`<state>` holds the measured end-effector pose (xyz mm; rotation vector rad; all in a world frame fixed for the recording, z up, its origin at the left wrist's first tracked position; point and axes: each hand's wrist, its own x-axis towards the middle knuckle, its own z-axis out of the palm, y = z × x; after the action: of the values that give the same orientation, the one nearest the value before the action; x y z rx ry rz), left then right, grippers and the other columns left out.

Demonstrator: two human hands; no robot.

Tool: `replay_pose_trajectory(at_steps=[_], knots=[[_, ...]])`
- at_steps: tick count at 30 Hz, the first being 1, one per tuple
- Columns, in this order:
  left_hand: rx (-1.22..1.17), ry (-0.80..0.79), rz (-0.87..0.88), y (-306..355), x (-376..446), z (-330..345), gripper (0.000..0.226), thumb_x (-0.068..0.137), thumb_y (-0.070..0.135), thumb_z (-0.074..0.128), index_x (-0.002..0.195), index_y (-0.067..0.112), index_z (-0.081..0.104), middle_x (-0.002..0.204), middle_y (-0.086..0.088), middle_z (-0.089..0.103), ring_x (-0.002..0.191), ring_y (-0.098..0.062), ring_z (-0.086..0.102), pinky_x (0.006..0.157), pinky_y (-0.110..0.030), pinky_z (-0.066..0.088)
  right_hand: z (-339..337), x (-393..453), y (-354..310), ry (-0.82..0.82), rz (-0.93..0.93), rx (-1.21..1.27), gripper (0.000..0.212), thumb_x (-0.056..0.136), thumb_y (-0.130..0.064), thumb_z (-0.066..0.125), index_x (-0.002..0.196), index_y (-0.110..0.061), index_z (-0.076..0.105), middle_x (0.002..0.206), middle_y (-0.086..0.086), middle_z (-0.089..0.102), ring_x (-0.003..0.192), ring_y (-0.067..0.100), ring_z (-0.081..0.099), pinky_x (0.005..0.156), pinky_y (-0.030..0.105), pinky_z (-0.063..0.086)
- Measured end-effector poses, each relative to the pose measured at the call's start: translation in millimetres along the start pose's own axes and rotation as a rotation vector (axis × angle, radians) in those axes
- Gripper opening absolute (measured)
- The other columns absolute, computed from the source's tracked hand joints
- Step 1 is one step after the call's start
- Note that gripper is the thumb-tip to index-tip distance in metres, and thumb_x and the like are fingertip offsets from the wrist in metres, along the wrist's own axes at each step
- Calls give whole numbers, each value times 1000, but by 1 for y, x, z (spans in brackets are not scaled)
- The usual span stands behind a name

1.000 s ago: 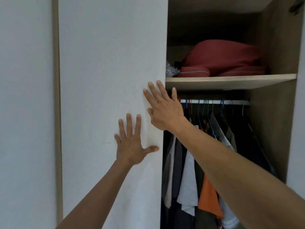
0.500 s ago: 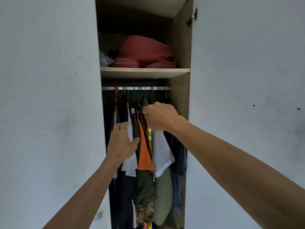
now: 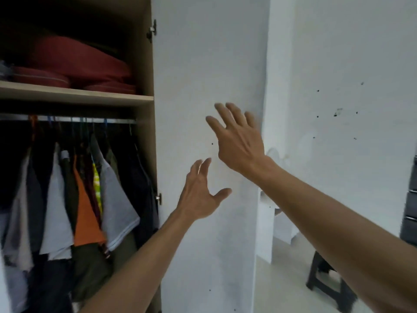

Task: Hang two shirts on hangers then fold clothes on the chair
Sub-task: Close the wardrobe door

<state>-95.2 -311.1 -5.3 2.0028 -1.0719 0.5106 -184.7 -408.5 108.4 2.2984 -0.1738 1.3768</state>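
Note:
An open wardrobe fills the left half of the head view. Several garments [image 3: 88, 204] hang on hangers from a metal rail [image 3: 67, 119], among them a white shirt, an orange one and a grey one. Both my hands are raised in front of the white open wardrobe door [image 3: 209, 64]. My left hand [image 3: 200, 195] is open with fingers spread, just right of the hanging clothes. My right hand [image 3: 239, 141] is higher, also open, near the door's right edge. Neither hand holds anything.
A wooden shelf [image 3: 74, 96] above the rail carries a dark red cushion-like bundle [image 3: 74, 62]. To the right stands a white wall [image 3: 338, 109], a dark stool [image 3: 327, 283] on the pale floor, and dark drawers [image 3: 409, 213] at the edge.
Both hands have left the hanging clothes and moved right onto the open door, now with fingers spread. The view has swung right, showing the wall and stool.

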Motion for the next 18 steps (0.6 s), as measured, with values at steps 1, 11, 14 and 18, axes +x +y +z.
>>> replay_pose_trajectory(at_steps=[1,11,14,18], knots=[[-8,18,21,13,7,12,107,78,76,59,159,33,3,167,6,3,153,-18,10,120,-40,23,2,-3,14,74,50,10,77,76,2,58,148,-21,44,164,11,26,150,36,23,111,57,33],[26,261,135,71,47,67,126,68,77,68,158,26,-5,168,1,-9,154,-15,-8,126,-43,8,4,0,59,100,674,1055,47,97,-16,46,143,-17,36,111,0,61,87,16,62,84,38,57],[113,275,183,70,41,58,123,74,74,66,159,23,-8,167,4,-13,153,-13,-13,125,-45,8,1,-1,56,226,687,1174,25,99,-21,48,123,-14,55,84,-12,59,71,0,58,64,10,49],[25,323,222,67,29,23,115,80,56,71,159,17,-2,168,2,-3,154,-13,-4,124,-49,15,-10,-3,35,367,591,1377,22,104,-25,47,103,-15,67,69,-14,60,62,-9,55,62,7,40]])
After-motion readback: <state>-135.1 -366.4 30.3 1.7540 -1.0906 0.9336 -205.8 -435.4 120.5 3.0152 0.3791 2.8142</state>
